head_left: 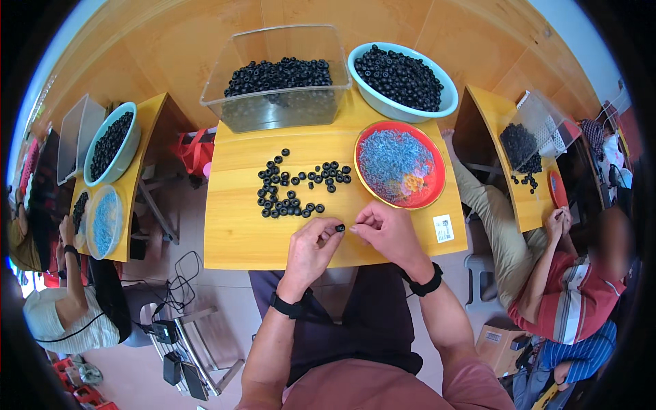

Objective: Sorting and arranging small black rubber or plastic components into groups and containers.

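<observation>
Between the thumb and fingers of my left hand (314,247) is a small black ring-shaped part (340,228), held above the table's near edge. Close beside it on the right, my right hand (389,234) is pinched, its fingertips pointing at the part. Whatever those fingertips hold is too small to make out. Several loose black ring-shaped parts (290,203) lie scattered on the yellow table (232,236) beyond my left hand. Just past my right hand sits a red dish (439,179) with a heap of tiny blue and clear pieces (393,158) in it.
A clear plastic bin (273,113) and a light blue basin (447,102), both full of black parts, stand at the table's far side. A white label (443,229) is at the right. People work at tables on either side. Cables (179,277) hang at the left.
</observation>
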Demonstrator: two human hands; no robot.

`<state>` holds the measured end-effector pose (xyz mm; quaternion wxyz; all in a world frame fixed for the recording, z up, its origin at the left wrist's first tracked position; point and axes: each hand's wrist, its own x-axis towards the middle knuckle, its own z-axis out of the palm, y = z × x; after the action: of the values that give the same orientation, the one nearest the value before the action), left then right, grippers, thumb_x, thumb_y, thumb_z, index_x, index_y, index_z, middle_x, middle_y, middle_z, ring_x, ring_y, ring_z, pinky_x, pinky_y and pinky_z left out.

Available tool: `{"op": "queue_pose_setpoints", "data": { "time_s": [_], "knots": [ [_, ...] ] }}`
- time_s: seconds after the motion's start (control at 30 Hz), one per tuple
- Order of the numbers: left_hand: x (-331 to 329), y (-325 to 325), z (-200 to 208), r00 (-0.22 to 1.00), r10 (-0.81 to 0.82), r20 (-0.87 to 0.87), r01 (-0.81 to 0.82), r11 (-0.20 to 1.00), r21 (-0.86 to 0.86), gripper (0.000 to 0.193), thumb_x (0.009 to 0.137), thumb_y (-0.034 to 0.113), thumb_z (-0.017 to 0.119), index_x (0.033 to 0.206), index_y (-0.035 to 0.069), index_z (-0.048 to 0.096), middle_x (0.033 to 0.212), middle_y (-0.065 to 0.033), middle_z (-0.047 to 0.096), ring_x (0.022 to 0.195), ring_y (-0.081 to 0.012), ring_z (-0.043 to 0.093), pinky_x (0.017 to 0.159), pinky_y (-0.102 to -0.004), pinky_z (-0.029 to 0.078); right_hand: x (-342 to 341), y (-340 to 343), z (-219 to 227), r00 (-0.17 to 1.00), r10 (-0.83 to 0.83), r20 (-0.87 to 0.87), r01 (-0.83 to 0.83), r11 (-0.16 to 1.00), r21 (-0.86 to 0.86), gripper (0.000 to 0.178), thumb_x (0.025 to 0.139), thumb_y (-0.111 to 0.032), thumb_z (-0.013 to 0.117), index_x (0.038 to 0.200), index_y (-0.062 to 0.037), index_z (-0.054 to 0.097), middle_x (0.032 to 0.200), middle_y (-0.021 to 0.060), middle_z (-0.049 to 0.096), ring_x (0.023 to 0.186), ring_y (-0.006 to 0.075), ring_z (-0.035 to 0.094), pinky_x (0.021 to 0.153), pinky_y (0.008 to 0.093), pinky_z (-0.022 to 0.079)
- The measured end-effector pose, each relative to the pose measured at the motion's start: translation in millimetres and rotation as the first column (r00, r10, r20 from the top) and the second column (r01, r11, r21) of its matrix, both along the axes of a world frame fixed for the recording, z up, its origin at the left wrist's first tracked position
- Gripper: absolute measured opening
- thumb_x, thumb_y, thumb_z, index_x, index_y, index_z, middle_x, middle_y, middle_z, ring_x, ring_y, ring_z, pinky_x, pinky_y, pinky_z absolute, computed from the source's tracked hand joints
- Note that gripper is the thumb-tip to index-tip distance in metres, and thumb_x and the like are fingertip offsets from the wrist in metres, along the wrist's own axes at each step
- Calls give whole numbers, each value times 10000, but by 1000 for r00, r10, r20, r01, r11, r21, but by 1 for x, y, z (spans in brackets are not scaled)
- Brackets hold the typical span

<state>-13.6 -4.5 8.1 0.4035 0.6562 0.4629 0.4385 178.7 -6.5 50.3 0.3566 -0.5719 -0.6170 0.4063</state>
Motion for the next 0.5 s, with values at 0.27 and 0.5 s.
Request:
{"op": "queue_pose_setpoints", "data": {
  "time_s": [0.27, 0.5],
  "knots": [
    [1, 0, 1, 998, -31, -56, 33, 998, 47, 202, 858, 16, 776, 1052, 1, 723, 815, -68, 670, 700, -132, 632, 647, -269, 522, -4, -13, -20, 978, -52, -201, 56, 998, 11, 133, 904, -26, 717, 1018, 29, 678, 821, 121, 742, 745, 132, 740, 664, 288, 574],
    [2, -1, -1, 999, -15, -46, 16, 1000, 11, 214, 864, 20, 773, 1068, 2, 710, 827, -88, 689, 705, -161, 660, 643, -288, 537, -7, -15, -12, 997, -52, 54, 38, 973, 229, 142, 888, -26, 716, 1024, 10, 703, 906, 168, 743, 789, 256, 753, 686, 336, 578]
  ]
}}
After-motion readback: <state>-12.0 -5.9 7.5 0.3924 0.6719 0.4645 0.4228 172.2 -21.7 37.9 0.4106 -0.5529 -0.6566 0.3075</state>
